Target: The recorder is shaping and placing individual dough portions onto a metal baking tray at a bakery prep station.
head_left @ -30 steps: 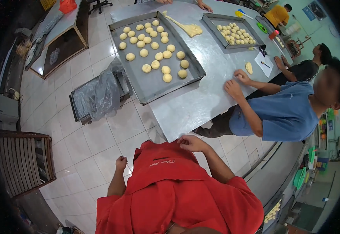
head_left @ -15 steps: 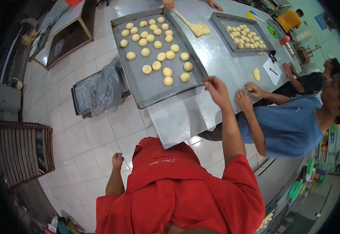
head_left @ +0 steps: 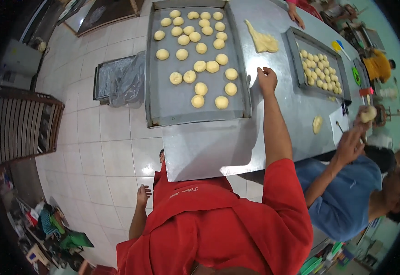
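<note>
My right hand is held over the metal table, just right of a large tray. Its fingers are curled and closed; whatever lies inside them, if anything, is hidden. Beyond it a stretched, tapering piece of dough rests on the tabletop. Inside the tray sit many round, pale yellow dough balls, spaced loosely and a few touching. My left hand hangs low at my left side above the floor, fingers apart and holding nothing.
A second tray of dough balls stands to the right, with a flat dough piece nearer. At the right a co-worker in a blue shirt holds up a dough ball. Plastic-covered trays lie left of the table.
My right hand has moved away from the big tray's near right corner, farther over the table toward the stretched dough. My left fingers have loosened. The co-worker has raised a dough ball. The view has turned.
</note>
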The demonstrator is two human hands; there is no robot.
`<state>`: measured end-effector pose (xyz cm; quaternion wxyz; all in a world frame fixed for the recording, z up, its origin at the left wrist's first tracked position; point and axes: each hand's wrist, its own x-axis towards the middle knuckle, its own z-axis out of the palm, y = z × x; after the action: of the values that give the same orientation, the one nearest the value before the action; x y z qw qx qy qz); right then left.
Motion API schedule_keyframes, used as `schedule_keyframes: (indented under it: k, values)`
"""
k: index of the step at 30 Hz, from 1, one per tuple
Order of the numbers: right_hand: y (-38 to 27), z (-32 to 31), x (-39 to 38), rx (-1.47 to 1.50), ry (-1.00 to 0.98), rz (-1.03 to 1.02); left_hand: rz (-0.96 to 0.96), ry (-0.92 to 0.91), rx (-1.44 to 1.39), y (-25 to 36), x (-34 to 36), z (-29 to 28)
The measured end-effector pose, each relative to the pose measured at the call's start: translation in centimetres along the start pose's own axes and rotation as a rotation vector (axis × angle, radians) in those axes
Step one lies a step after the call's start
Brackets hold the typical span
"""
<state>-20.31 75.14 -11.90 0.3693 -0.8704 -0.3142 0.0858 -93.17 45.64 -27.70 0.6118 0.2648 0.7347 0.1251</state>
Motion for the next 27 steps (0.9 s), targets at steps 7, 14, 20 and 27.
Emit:
schedule_keyframes:
  k: [7, 14, 20, 27]
  values:
    - [-6.4, 4.1, 6.5, -0.422, 0.098, 0.229, -0.164, 0.181, -0.096, -7.4, -8.1, 2.5]
    - [-7.1, 5.8, 9.8, -0.379, 0.153, 0.293, -0.164, 0.302, -0.113, -5.0, -10.7, 4.2]
    - [0.2, 3.5, 8.5, 0.017, -0.127, -0.168, 0.305, 0.292, -0.111, 1.5, -4.7, 1.3]
    - [6.4, -5.2, -10.5, 0.187, 0.038, -0.319, 0.766, 0.214, -0.116, 25.0, -5.3, 4.1]
